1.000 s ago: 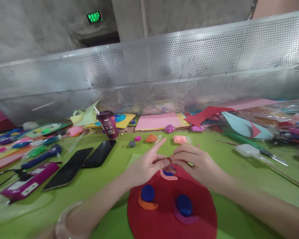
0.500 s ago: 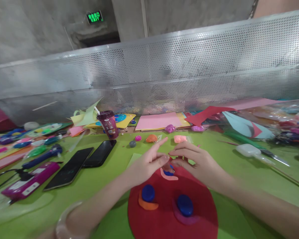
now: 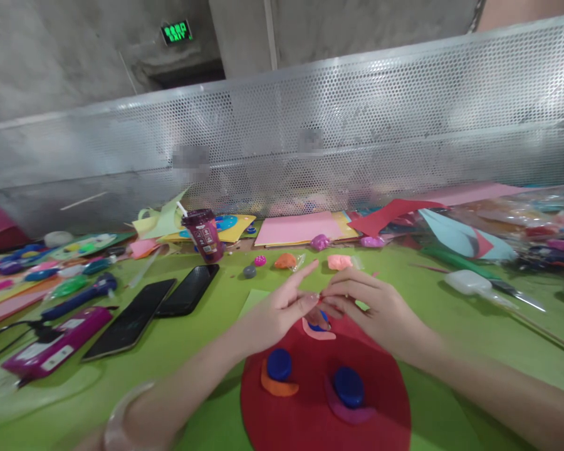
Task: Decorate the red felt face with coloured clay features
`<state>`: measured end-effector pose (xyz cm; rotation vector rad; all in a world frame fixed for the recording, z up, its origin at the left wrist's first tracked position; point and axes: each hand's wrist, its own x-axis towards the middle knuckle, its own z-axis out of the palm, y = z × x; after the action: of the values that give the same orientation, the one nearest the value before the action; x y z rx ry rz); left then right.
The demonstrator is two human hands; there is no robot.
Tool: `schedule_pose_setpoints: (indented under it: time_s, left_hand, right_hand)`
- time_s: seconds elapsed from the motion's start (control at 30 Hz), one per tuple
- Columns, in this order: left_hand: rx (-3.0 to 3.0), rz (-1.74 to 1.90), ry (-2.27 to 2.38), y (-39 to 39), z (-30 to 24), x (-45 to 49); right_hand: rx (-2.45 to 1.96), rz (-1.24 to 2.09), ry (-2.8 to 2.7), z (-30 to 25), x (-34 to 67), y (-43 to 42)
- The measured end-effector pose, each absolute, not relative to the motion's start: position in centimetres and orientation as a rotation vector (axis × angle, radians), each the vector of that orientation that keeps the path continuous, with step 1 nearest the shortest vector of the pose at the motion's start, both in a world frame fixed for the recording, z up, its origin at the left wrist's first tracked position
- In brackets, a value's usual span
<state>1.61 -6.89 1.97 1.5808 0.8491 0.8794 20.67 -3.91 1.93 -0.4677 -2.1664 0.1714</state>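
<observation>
A round red felt disc [image 3: 310, 413] lies on the green table in front of me. On it sit three blue clay blobs: one with an orange crescent [image 3: 279, 365], one with a purple crescent [image 3: 348, 387], and a far one with a pink crescent [image 3: 318, 328]. My left hand [image 3: 277, 310] and my right hand [image 3: 366, 307] meet fingertip to fingertip just above that far blob. Both pinch something tiny that I cannot make out. My left index finger sticks out straight.
Two dark phones [image 3: 160, 307] lie to the left, beside a magenta box [image 3: 51, 351] with a cable. A maroon cup [image 3: 204, 235] stands behind them. Small clay lumps [image 3: 338, 262], coloured paper sheets [image 3: 296, 228] and a white glue bottle [image 3: 470, 285] lie along the perforated metal screen [image 3: 404, 125].
My right fingers spread slightly half a second ago and have closed back against my left fingertips. The disc and clay pieces have not moved.
</observation>
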Motion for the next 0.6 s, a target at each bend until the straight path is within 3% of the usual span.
schedule_pose_setpoints:
  time_s: [0.6]
  left_hand:
    - [1.573, 0.845, 0.873, -6.96, 2.13, 1.63]
  right_hand:
    - [-0.409, 0.192, -2.223, 1.60, 20.70, -3.61]
